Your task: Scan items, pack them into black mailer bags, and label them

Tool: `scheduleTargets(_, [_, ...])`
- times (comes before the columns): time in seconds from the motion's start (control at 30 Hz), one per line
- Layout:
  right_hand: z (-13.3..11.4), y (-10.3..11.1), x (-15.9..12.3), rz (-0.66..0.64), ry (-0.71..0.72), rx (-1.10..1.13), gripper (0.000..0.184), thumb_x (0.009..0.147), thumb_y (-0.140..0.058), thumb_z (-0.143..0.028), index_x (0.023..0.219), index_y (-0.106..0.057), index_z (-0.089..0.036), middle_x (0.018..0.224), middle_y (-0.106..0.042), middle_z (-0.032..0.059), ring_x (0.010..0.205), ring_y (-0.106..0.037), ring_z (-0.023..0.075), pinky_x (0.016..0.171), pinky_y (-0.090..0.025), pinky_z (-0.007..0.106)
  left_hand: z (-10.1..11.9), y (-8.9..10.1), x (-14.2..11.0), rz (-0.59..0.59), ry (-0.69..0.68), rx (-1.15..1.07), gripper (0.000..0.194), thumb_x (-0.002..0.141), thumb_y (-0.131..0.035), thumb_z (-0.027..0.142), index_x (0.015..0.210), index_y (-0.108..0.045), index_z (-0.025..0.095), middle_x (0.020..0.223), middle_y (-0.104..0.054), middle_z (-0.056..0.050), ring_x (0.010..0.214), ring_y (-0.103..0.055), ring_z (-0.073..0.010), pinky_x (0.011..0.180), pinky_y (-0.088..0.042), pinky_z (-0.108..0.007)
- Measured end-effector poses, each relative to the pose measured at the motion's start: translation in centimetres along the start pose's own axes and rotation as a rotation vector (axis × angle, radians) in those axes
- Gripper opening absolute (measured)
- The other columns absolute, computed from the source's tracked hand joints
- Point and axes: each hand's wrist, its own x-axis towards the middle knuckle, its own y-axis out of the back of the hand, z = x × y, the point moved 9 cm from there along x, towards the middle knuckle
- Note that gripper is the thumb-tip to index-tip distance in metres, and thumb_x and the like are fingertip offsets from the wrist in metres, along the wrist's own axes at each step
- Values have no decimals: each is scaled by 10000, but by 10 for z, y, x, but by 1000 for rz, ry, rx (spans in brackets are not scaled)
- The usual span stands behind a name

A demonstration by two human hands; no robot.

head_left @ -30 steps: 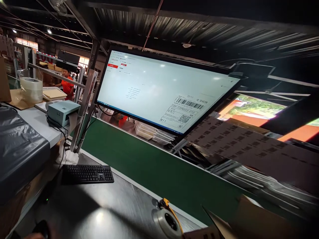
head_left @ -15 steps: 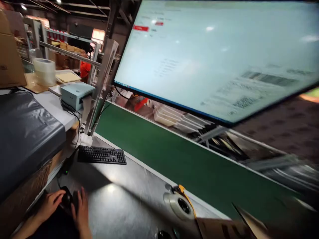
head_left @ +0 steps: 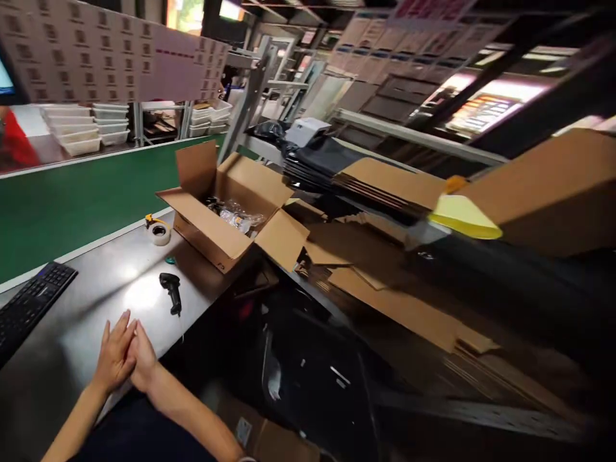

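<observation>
Over the front edge of the metal table (head_left: 106,295), my left hand (head_left: 114,358) and my right hand (head_left: 143,359) touch each other, palms facing in. The fingers of both are mostly stretched out, and I see nothing between them, though the inner palms are hidden. A black barcode scanner (head_left: 171,294) lies just beyond my hands. Behind it are a roll of clear tape (head_left: 158,233) and an open cardboard box (head_left: 206,221) with clear plastic wrapping (head_left: 240,217) inside. Part of a black keyboard (head_left: 36,305) shows at the left.
A green conveyor belt (head_left: 96,186) runs along the table's far side. To the right, flat cardboard sheets (head_left: 394,308) lie on a shelf, with stacked dark bags (head_left: 327,157) behind. Below stands a black bin or bag (head_left: 312,372). White trays (head_left: 77,131) are stacked beyond the belt.
My view has swung right, from the monitor to the open box and shelf. My hands have left the black mouse and come together in front of me.
</observation>
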Motion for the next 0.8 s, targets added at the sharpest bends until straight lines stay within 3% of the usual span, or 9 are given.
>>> scheduleTargets(0.07, [-85, 47, -30, -28, 107, -39, 824, 889, -456, -852, 1440, -606, -257, 1438, -687, 133, 1269, -685, 295, 1143, -472, 552, -5, -6, 37, 44, 49, 113, 664, 1035, -468, 577, 1593, -459, 216, 1586, -547, -228, 1440, -560, -418, 1235, -320, -734])
scheduleTargets(0.13, [-198, 109, -66, 52, 398, -242, 728, 847, -663, -753, 1373, -648, -251, 1370, -729, 133, 1246, -698, 293, 1164, -465, 536, -10, 17, 78, 148, 119, 194, 650, 1029, -544, 472, 1598, -421, 183, 1602, -518, -248, 1458, -537, -429, 1228, -321, -743])
scheduleTargets(0.23, [-351, 210, -103, 414, 666, -580, 619, 903, -613, -708, 1271, -685, -217, 1207, -779, 143, 1154, -725, 278, 1104, -528, 504, 13, 68, 158, 293, 96, 223, 671, 999, -597, 491, 1555, -464, 140, 1593, -514, -262, 1466, -523, -431, 1220, -393, -688])
scheduleTargets(0.33, [-462, 268, -77, 588, 696, -948, 511, 997, -519, -569, 1268, -688, -171, 1208, -769, 151, 1119, -724, 245, 1053, -561, 443, 74, 91, 255, 330, -29, 213, 639, 982, -639, 486, 1514, -513, 155, 1521, -595, -211, 1412, -585, -371, 1198, -476, -589])
scheduleTargets(0.4, [-509, 285, -24, 588, 629, -1237, 393, 1038, -490, -412, 1254, -706, -164, 1220, -769, 137, 1113, -719, 227, 1050, -552, 416, 125, 65, 319, 197, -160, 188, 557, 1012, -604, 465, 1493, -543, 191, 1458, -657, -162, 1360, -631, -324, 1191, -493, -545])
scheduleTargets(0.53, [-546, 317, 116, 574, 315, -1663, 341, 1033, -497, -223, 1308, -695, -180, 1320, -743, 128, 1243, -676, 278, 1107, -497, 454, 201, -64, 397, -311, -412, 92, 677, 1045, -483, 612, 1590, -478, 211, 1617, -532, -167, 1483, -524, -339, 1248, -405, -580])
scheduleTargets(0.63, [-533, 342, 204, 500, 157, -1698, 379, 1014, -515, -163, 1356, -678, -182, 1413, -704, 137, 1285, -655, 255, 1097, -492, 381, 206, -147, 409, -452, -412, 128, 769, 1039, -412, 687, 1611, -455, 175, 1645, -483, -208, 1553, -414, -396, 1272, -277, -685])
scheduleTargets(0.7, [-517, 359, 244, 466, 110, -1678, 413, 979, -553, -111, 1373, -672, -151, 1424, -699, 160, 1269, -664, 234, 1065, -499, 332, 195, -178, 405, -425, -376, 150, 742, 1027, -450, 690, 1559, -535, 179, 1596, -546, -199, 1544, -425, -388, 1311, -180, -682])
scheduleTargets(0.8, [-496, 387, 280, 447, 45, -1631, 484, 908, -617, -44, 1379, -683, -135, 1410, -706, 187, 1244, -677, 234, 1039, -501, 319, 182, -196, 395, -347, -392, 147, 710, 994, -509, 711, 1497, -599, 219, 1571, -583, -158, 1533, -439, -342, 1363, -27, -591])
